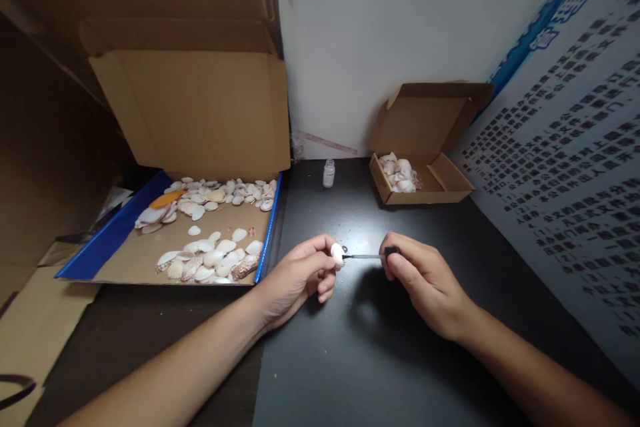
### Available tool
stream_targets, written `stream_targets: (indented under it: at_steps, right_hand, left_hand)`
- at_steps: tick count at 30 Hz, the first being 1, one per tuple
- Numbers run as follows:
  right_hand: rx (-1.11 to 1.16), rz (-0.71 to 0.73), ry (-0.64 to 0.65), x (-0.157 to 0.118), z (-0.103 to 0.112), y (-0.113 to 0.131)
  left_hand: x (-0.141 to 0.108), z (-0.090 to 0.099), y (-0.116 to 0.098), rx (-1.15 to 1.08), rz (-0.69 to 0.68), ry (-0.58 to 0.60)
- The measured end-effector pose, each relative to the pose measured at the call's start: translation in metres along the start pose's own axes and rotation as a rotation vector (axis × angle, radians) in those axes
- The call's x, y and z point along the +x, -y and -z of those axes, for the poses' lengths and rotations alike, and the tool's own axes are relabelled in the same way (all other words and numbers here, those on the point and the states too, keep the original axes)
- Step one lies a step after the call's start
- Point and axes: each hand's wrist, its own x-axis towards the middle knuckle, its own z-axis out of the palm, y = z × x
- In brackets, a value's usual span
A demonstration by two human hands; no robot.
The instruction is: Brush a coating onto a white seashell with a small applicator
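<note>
Between the thumb and fingers of my left hand (305,268) is a small white seashell (337,255). My right hand (425,280) pinches the black cap of a thin applicator brush (367,256). The brush points left, and its dark tip meets the shell's right side. Both hands are above the dark tabletop, near its middle. Beyond them stands a small clear bottle (329,174) with a pale label and no cap on its neck. A small dark ring-like thing (345,249) shows just behind the shell; I cannot make out what it is.
At left, an open cardboard box with blue sides (273,230) holds many shells (215,259) and an orange piece (167,199). A smaller open cardboard box (425,197) at the back right holds white shells (399,173). A white wall and a printed sheet (565,147) bound the table.
</note>
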Motion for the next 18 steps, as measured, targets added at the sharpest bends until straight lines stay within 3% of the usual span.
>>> stream_targets:
  at_steps: [4,8,14,18]
  right_hand:
    - [-0.012,-0.049,-0.025,0.0011,0.001,0.0005]
    - [0.169,-0.054,0.053,-0.0004,0.0016,0.0005]
    - [0.044,-0.049,0.022,-0.0009,0.0007,-0.0004]
    - [0.142,-0.011,0.043,-0.0016,0.0007,0.0]
  left_hand:
    - [-0.0001,-0.0004,-0.0002,-0.001,-0.003,-0.004]
    - [-0.0004,-0.0005,-0.0003,0.002,0.0,-0.008]
    - [-0.0005,-0.0001,0.0001,0.019,-0.012,-0.002]
    - [-0.0006,0.0002,0.0007,0.042,-0.016,0.013]
